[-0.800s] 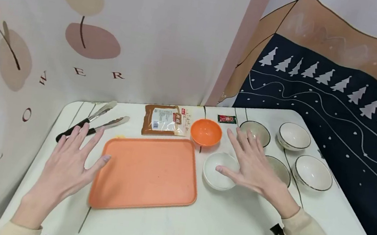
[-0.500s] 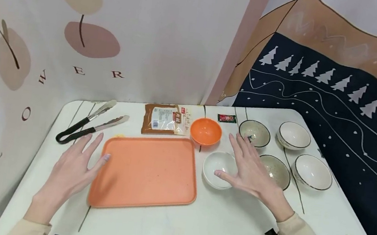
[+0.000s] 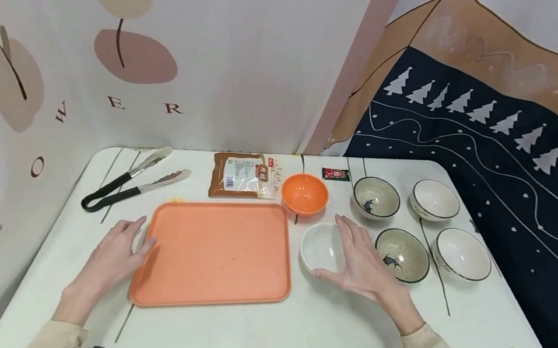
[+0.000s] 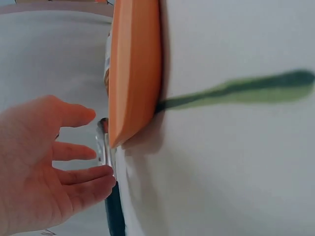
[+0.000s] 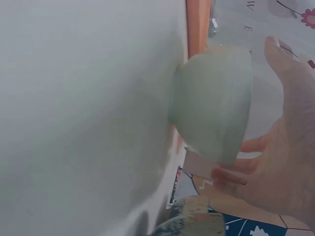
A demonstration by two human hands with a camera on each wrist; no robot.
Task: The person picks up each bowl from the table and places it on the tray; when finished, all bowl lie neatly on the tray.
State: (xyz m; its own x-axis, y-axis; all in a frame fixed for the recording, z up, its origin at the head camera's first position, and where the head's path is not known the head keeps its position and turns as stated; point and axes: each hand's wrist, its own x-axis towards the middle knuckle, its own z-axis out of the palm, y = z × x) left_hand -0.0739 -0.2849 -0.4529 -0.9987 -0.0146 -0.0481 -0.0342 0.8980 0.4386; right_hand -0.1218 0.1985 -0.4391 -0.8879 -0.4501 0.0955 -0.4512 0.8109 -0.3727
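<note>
Beside the left edge of an orange tray point(image 3: 215, 254), my left hand point(image 3: 109, 257) hovers with relaxed fingers and holds nothing. The left wrist view shows a gap between these fingers and the tray's side point(image 4: 135, 69). My right hand point(image 3: 362, 267) is at the right side of a small white bowl point(image 3: 319, 250), thumb toward the near rim and fingers toward the far rim. In the right wrist view the thumb stands apart from the bowl point(image 5: 214, 103); whether the other fingers touch it I cannot tell. The bowl stands upright on the table.
Behind the tray lie black-handled tongs point(image 3: 115, 192), a brown food packet point(image 3: 241, 176) and an orange bowl point(image 3: 305, 192). A small red-green sachet point(image 3: 335, 174) lies at the back. Two speckled bowls point(image 3: 407, 264) and two white dark-rimmed bowls point(image 3: 464, 254) stand on the right.
My right hand has come down and nearer to the small white bowl. My left hand has lowered toward the tray's left edge and moved off the tongs, which now show fully.
</note>
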